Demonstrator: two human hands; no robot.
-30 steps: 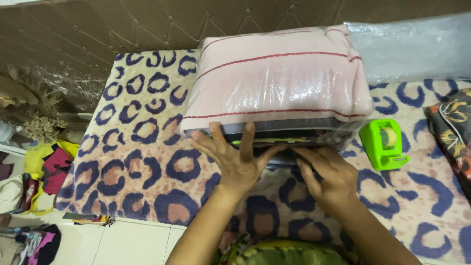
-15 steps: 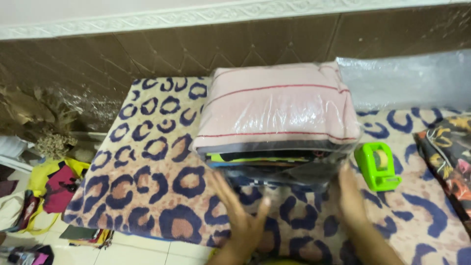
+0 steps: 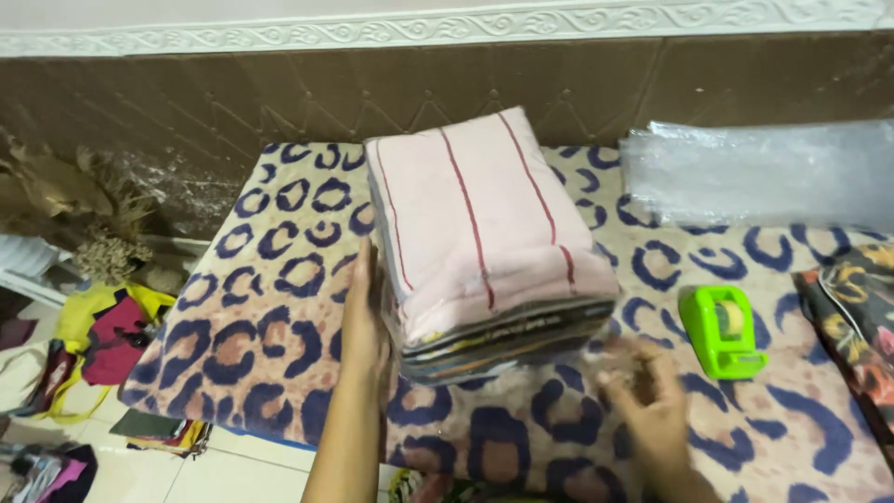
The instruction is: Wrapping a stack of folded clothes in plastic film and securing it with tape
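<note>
Left hand (image 3: pixel 361 321) flat and upright, fingers extended forward, right hand (image 3: pixel 652 396) blurred, fingers loosely curled

We're in a home packing corner. A leopard-print blanket (image 3: pixel 261 307) covers the work surface, a green tape dispenser (image 3: pixel 722 331) sits right, fabric scraps (image 3: pixel 102 335) litter the tiled floor left.

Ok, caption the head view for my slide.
Left hand steadies a plastic-wrapped stack of folded fabrics; right hand hovers near it.

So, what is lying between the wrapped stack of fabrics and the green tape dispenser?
Nothing: in the head view only bare spotted cloth shows between the wrapped stack of fabrics and the green tape dispenser.
</note>
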